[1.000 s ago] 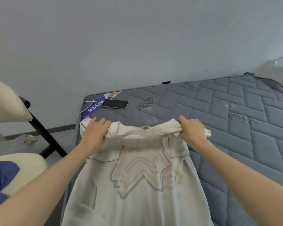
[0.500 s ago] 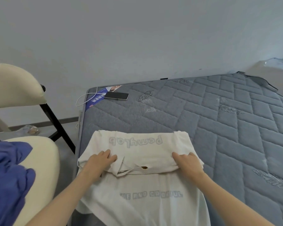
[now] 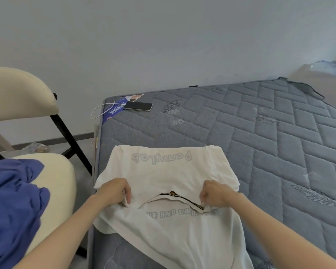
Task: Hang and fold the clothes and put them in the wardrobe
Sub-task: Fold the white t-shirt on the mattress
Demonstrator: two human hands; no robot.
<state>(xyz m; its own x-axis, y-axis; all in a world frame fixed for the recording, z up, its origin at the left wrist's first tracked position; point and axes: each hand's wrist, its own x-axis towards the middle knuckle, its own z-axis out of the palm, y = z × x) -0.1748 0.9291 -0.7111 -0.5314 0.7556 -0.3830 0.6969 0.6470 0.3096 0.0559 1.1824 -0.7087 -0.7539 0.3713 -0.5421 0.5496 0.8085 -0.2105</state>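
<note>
Cream shirt (image 3: 163, 171): is lying on the near left part of the mattress (image 3: 260, 142), its upper half folded down toward the person, so that mirrored grey lettering is showing on top; its lower part is trailing off the near edge.
Left hand (image 3: 114, 193): is curling its fingers and pinching the folded edge just left of the collar, the forearm reaching in from the lower left.
Right hand: the right hand (image 3: 215, 195) is holding knuckles up, fingers curled under, gripping the same edge at the collar's right end, beside a dark trim.
Change: half a second ago both hands were lying flatter on the fold with fingers stretched out; now they are bunching the cloth, and the collar is gaping wider. A second ago the shirt was being held by its shoulders.
Phone (image 3: 138, 106): is lying near the mattress's far left corner, a white cable (image 3: 99, 111) trailing off the edge.
Chair (image 3: 17, 94): is standing left of the mattress, blue cloth (image 3: 12, 200) lying on its seat.
</note>
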